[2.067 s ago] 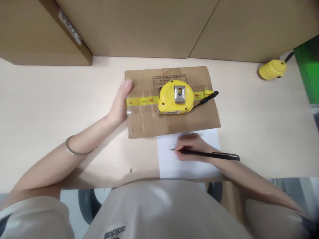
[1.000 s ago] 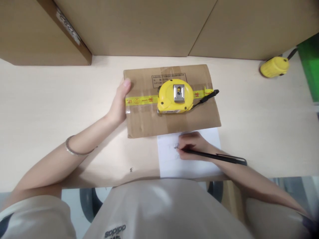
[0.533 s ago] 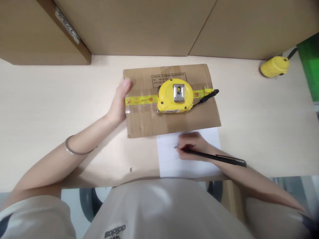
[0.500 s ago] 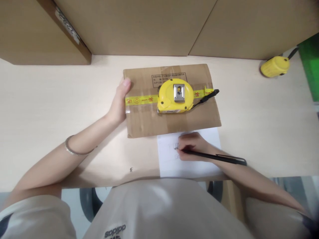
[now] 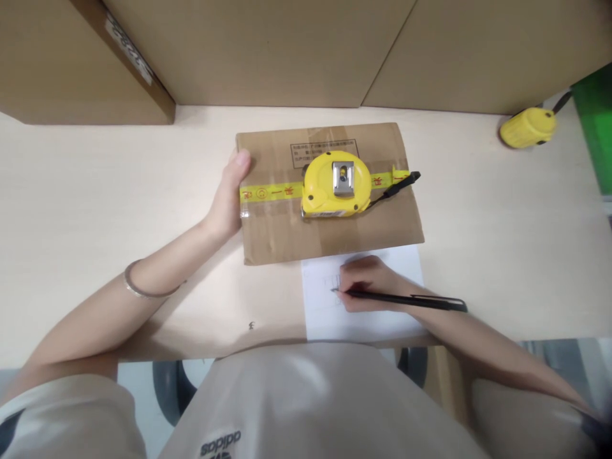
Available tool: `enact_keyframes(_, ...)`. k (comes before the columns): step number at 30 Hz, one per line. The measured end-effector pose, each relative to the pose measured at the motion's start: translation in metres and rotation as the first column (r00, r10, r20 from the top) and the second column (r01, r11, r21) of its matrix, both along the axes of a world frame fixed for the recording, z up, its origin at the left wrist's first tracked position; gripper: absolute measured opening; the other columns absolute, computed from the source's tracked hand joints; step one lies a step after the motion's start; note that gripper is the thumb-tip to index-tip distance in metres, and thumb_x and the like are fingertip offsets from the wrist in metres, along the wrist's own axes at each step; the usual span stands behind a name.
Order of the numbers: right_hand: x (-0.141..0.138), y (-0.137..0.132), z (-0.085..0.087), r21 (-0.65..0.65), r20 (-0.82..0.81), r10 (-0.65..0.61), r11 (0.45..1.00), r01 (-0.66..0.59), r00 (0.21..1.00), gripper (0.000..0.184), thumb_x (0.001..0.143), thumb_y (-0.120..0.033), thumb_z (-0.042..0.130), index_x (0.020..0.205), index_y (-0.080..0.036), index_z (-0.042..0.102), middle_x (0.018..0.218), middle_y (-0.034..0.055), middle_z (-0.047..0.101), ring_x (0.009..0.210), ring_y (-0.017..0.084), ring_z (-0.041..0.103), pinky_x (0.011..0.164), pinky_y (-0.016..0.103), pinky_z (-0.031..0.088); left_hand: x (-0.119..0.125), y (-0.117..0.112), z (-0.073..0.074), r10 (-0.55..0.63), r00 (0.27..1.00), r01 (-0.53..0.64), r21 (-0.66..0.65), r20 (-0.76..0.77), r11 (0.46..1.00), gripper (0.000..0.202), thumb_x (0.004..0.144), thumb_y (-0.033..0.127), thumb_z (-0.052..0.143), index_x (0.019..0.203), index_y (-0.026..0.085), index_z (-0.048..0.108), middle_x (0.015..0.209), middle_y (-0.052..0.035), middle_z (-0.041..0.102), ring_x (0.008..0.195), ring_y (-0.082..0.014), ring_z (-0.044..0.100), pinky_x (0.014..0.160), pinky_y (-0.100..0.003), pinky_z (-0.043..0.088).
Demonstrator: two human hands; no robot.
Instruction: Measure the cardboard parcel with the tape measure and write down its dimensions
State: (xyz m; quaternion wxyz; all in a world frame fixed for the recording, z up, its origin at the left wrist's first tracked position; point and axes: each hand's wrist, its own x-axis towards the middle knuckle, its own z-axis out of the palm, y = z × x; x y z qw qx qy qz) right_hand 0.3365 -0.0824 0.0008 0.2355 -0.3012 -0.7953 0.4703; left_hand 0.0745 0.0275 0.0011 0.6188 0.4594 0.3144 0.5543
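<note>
A small cardboard box [image 5: 282,233] with a strip of yellow tape lies on the light wooden table [image 5: 95,185]. On top of it sits a yellow tape measure [image 5: 337,185] with a metal clip and a black strap. My left hand [image 5: 228,197] grips the box's left edge, thumb on the lid. My right hand [image 5: 370,284] is closed around a black pen [image 5: 415,299], its tip touching a white sheet of paper [image 5: 335,319] just in front of the box. Faint pencil-like marks show on the sheet beside the pen tip.
Large cardboard boxes [image 5: 268,51] stand along the table's back edge. A second yellow tape measure [image 5: 526,127] lies at the far right, next to a green object [image 5: 595,134]. A metal bracelet [image 5: 138,290] circles my left wrist.
The pen has shifted slightly left and down across the paper, and more marks show there. My left hand, the box and the tape measure have stayed put.
</note>
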Motion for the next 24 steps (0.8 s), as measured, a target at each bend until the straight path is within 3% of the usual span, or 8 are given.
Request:
enact_keyframes(4, 0.002, -0.002, 0.005, 0.038, 0.001, -0.022, 0.999, 0.022, 1.0, 0.026, 0.071, -0.006, 0.058, 0.059, -0.02, 0.04, 0.053, -0.0052, 0.042, 0.049, 0.006, 0.034, 0.046, 0.022, 0.029, 0.0, 0.0, 0.001, -0.009, 1.0, 0.009, 0.02, -0.014, 1.0, 0.036, 0.087, 0.057, 0.059, 0.1, 0.025, 0.067, 0.127, -0.0069, 0.07, 0.145, -0.0339, 0.046, 0.116, -0.05, 0.046)
enact_keyframes(9, 0.004, -0.013, 0.016, 0.095, 0.058, -0.143, 0.986, 0.137, 0.988, 0.016, 0.072, -0.005, 0.062, 0.069, -0.018, 0.053, 0.062, -0.0047, 0.054, 0.052, 0.005, 0.042, 0.049, 0.017, 0.034, 0.0, 0.0, 0.001, -0.01, 1.0, 0.01, 0.021, -0.016, 1.0, 0.037, 0.087, 0.057, 0.059, 0.102, 0.024, 0.067, 0.127, -0.0076, 0.071, 0.145, -0.0339, 0.046, 0.117, -0.05, 0.045)
enact_keyframes(16, -0.002, -0.014, 0.003, 0.069, 0.068, -0.136, 0.989, 0.132, 0.988, 0.021, 0.082, -0.012, 0.061, 0.063, -0.018, 0.056, 0.057, -0.0032, 0.055, 0.053, 0.006, 0.048, 0.052, 0.02, 0.037, 0.001, -0.001, 0.001, 0.009, 1.0, -0.009, 0.007, -0.008, 1.0, 0.038, 0.086, 0.058, 0.06, 0.105, 0.025, 0.067, 0.127, -0.0066, 0.071, 0.144, -0.0334, 0.047, 0.117, -0.05, 0.046)
enact_keyframes(24, -0.002, -0.014, -0.001, -0.015, 0.078, -0.23, 0.973, 0.232, 0.97, 0.019, 0.087, -0.019, 0.062, 0.068, -0.017, 0.059, 0.062, -0.0013, 0.059, 0.053, 0.007, 0.051, 0.051, 0.019, 0.039, 0.001, -0.002, 0.002, -0.016, 0.999, 0.016, 0.027, 0.031, 1.0, 0.039, 0.088, 0.055, 0.061, 0.105, 0.021, 0.068, 0.127, -0.0088, 0.07, 0.142, -0.034, 0.049, 0.118, -0.048, 0.044)
